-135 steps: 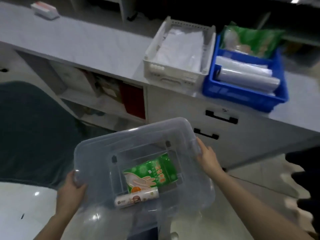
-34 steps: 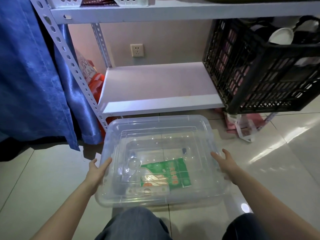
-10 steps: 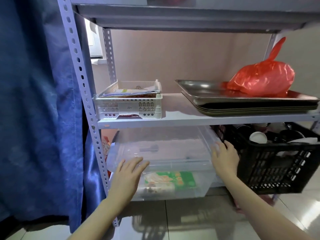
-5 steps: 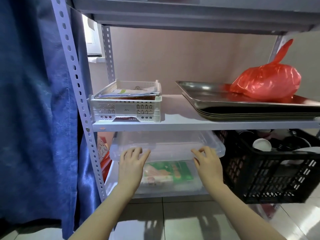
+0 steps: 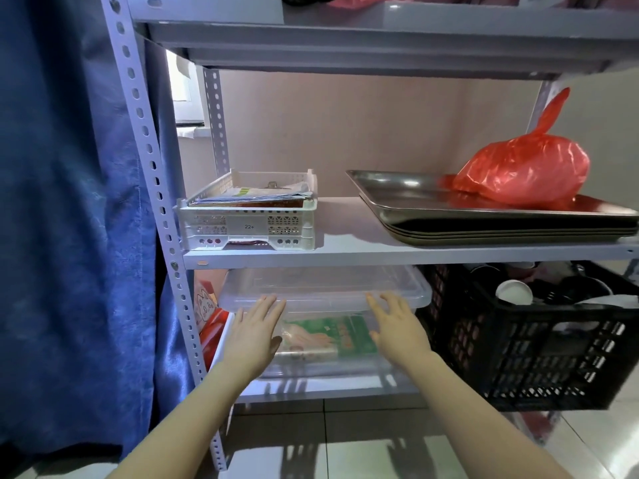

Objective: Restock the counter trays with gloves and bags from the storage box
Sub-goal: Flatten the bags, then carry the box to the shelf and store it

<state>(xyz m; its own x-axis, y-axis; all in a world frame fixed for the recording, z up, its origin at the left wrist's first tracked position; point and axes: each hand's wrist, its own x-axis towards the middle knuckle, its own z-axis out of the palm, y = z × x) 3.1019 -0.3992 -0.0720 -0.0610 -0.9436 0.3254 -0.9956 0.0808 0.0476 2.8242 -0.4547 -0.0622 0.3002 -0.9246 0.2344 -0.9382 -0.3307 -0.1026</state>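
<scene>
Both hands are spread flat, fingers extended and holding nothing, against the front of a clear storage box (image 5: 325, 299) on the bottom shelf (image 5: 328, 387) of a metal rack. The left hand (image 5: 254, 331) lies on the box's front wall near its left end, fingertips reaching the lid rim; the right hand (image 5: 397, 326) lies on the same wall toward the right end. Between the hands, seen through the box's wall, sit a green pack of gloves (image 5: 332, 335) and, just below it, a pale roll of bags (image 5: 306, 354). Immediately right of the box stands a black crate (image 5: 539, 354) holding cups. On the shelf above the box rest a white perforated tray (image 5: 247, 226) of papers on the left and stacked steel trays (image 5: 484, 216) on the right, with a knotted red plastic bag (image 5: 522, 167) on top. A blue curtain (image 5: 69, 202) hangs to the left of the box, beyond the rack's post.
</scene>
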